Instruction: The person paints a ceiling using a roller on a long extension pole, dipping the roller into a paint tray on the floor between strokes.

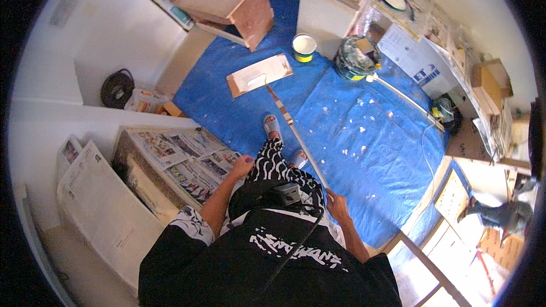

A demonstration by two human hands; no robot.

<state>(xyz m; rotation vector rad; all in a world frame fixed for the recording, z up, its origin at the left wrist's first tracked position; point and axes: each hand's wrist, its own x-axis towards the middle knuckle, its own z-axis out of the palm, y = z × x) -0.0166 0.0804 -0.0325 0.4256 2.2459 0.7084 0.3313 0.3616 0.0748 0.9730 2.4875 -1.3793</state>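
My right hand [337, 206] is closed around the near end of a long roller pole [298, 136], beside my right hip. The pole slants up and left across the blue floor sheet [364, 153]. At its far end, a white paint roller [256, 81] rests on a flat rectangular paint tray [270, 68] smeared with white and brown. My left hand [243, 166] is bent at my left side with its fingers curled in, and I see nothing in it. Next to it stands a low cabinet covered with newspaper [185, 156].
An open paint bucket [304, 48] stands beyond the tray, with a messy dark bucket [357, 58] to its right. A wooden cabinet [230, 0] stands at the back left. Another pole [406, 101] lies along the right, near cardboard boxes [488, 88]. White flakes dot the sheet.
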